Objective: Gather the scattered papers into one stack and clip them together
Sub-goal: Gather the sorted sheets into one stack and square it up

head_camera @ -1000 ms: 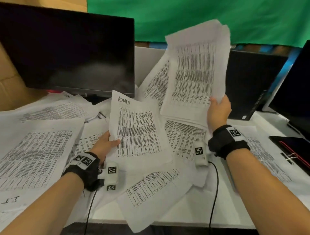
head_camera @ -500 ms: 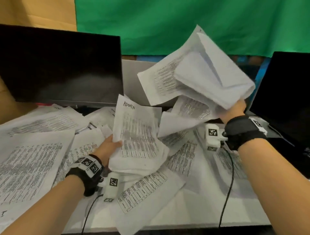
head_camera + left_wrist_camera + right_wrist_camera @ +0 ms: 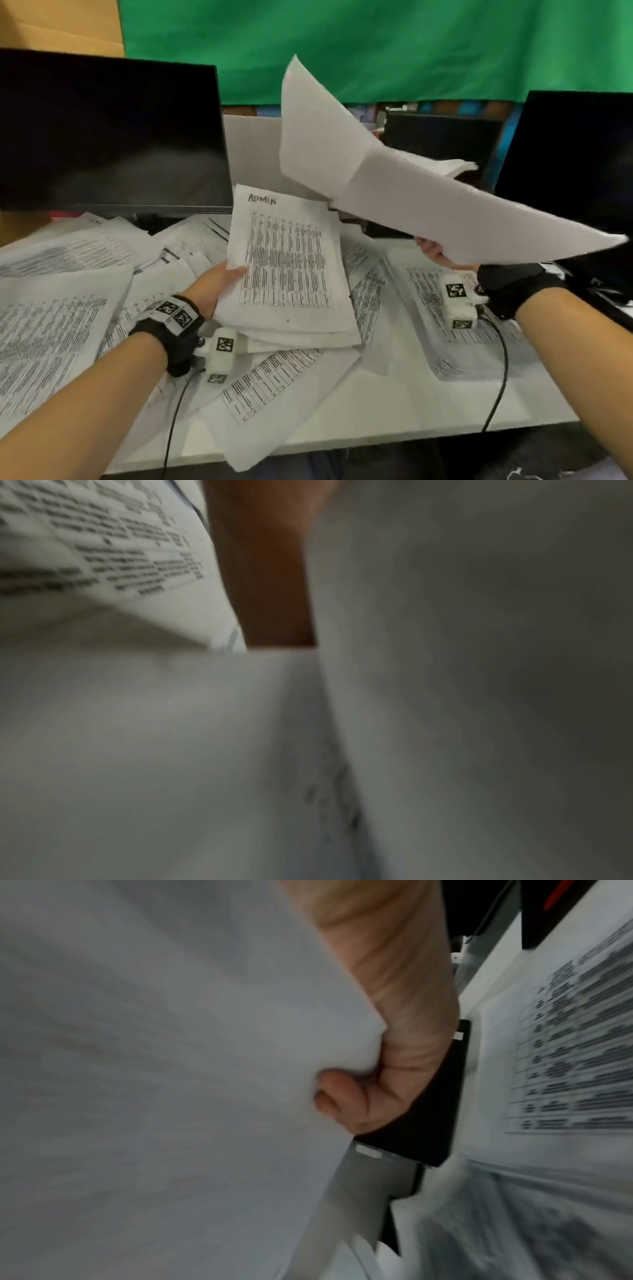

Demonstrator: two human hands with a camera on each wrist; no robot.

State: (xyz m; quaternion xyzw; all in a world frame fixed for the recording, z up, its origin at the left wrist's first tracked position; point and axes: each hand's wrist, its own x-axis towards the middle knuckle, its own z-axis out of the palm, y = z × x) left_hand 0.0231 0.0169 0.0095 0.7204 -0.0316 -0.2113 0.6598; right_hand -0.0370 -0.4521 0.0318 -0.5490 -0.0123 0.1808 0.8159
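Printed sheets lie scattered all over the white desk [image 3: 394,407]. My left hand [image 3: 219,284] grips the left edge of a stack of papers [image 3: 287,270] headed "ADMIN", tilted up near the desk's middle. My right hand [image 3: 442,251] holds a second bundle of sheets [image 3: 394,192] raised in the air, blank sides toward me, flopping over to the right. In the right wrist view my fingers [image 3: 342,1096] curl round that bundle [image 3: 154,1069]. The left wrist view is filled with blurred paper [image 3: 445,669]. No clip is in view.
A dark monitor [image 3: 109,137] stands at the back left and another [image 3: 568,161] at the back right. Loose sheets [image 3: 51,325] cover the left side, and one sheet [image 3: 455,325] lies under my right wrist. A green cloth hangs behind.
My right hand has swung its bundle over to the right so the blank backs now face me. The left hand has kept its grip on the ADMIN stack.
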